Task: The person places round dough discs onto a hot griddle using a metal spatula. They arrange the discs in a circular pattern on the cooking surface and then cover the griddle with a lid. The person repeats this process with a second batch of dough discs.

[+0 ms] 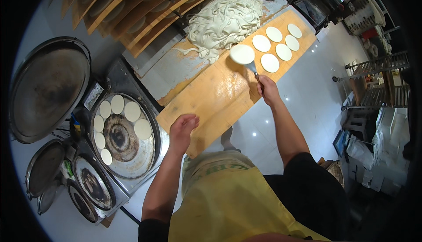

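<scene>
Currently right hand (267, 89) clenched on spatula (252, 69) handle, dough disc (242, 54) riding blade, upper centre of frame. Left hand (183, 127) released, resting at desk (211, 101) edge. Risk: disc slides off if blade tilts, or sticks to dough scrap heap (224, 20) alongside.

A heap of white dough strips (226, 20) lies at the far end of the tabletop (211, 97), just beside slanted wooden racks (145, 11) holding pale rounds. To the left, a round griddle pan (125, 138) carries eight dough discs (132, 111) along its rim, around a scorched centre. A large dark lid (48, 90) sits further left, with smaller lids and pans (90, 182) near the lower edge. Metal wire shelving (378, 83) stands at the right above the white tiled floor (316, 97).
</scene>
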Action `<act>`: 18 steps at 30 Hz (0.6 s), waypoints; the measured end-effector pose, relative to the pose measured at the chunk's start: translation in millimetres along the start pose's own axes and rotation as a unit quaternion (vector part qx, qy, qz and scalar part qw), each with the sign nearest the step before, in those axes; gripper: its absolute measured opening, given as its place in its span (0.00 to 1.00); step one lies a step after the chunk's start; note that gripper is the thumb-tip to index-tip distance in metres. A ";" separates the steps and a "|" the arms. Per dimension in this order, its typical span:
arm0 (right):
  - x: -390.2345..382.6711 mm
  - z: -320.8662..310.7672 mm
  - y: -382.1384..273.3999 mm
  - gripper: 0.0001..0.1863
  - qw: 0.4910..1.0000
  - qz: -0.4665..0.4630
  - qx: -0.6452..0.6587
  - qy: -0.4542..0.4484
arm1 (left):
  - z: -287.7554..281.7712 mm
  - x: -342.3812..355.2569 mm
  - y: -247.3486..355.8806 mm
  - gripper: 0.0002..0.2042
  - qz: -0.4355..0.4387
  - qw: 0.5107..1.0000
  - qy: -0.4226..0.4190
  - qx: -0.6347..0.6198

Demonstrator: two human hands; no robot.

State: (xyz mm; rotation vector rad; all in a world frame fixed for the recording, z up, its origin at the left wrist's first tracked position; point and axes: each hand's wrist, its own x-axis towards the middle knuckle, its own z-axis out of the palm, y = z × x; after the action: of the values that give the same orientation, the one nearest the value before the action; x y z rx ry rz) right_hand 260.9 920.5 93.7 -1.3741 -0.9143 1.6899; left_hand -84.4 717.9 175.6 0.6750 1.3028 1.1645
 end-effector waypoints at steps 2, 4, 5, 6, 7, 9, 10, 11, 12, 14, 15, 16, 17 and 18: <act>-26.9 -4.6 -35.4 0.10 0.991 0.019 -0.036 -0.126 | 26.3 28.5 5.3 0.15 -0.036 0.992 -0.021 -0.120; -53.1 -11.9 -67.6 0.10 0.973 0.034 -0.083 -0.214 | 48.1 63.3 15.9 0.19 -0.112 0.949 -0.097 -0.278; -65.5 -9.6 -81.0 0.10 0.962 0.041 -0.117 -0.243 | 60.5 75.5 27.4 0.20 -0.153 0.908 -0.155 -0.357; -76.0 -5.7 -91.1 0.10 0.949 0.047 -0.151 -0.274 | 70.6 83.4 33.8 0.22 -0.192 0.856 -0.208 -0.433; -84.8 -0.2 -98.6 0.09 0.936 0.012 -0.221 -0.275 | 73.3 91.1 27.5 0.23 -0.194 0.862 -0.216 -0.417; -96.6 0.0 -95.8 0.10 0.907 -0.127 -0.326 -0.233 | 77.0 106.6 6.3 0.25 -0.204 0.869 -0.236 -0.384; -101.8 -3.2 -94.7 0.11 0.881 -0.194 -0.376 -0.210 | 80.4 108.7 -0.7 0.25 -0.203 0.885 -0.235 -0.346; -109.4 -6.0 -99.6 0.11 0.881 -0.180 -0.388 -0.203 | 83.7 107.4 -4.8 0.25 -0.203 0.900 -0.231 -0.308; -114.8 -10.8 -95.9 0.11 0.912 -0.123 -0.349 -0.176 | 86.1 105.1 -8.9 0.25 -0.201 0.914 -0.226 -0.271; -126.2 -22.1 -85.8 0.11 0.956 -0.009 -0.268 -0.121 | 88.4 97.5 -13.3 0.25 -0.212 0.911 -0.209 -0.285; -126.1 -33.6 -60.3 0.10 0.985 0.026 -0.164 -0.039 | 89.7 92.6 -13.8 0.25 -0.217 0.909 -0.202 -0.292; -122.6 -46.1 -37.5 0.11 0.990 0.051 -0.126 0.030 | 87.8 86.6 -16.4 0.25 -0.225 0.910 -0.185 -0.295; -116.6 -59.4 -16.3 0.11 0.989 0.074 -0.087 0.096 | 82.7 80.3 -18.5 0.25 -0.230 0.911 -0.167 -0.298; -109.8 -70.4 1.7 0.12 0.981 0.097 -0.049 0.162 | 75.6 73.1 -21.2 0.26 -0.236 0.912 -0.147 -0.301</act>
State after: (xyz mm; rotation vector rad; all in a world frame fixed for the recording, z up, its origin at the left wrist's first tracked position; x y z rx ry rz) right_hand 344.5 826.9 129.0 -1.7907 -0.7016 1.5126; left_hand -16.0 794.4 144.6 0.0586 0.7250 0.9399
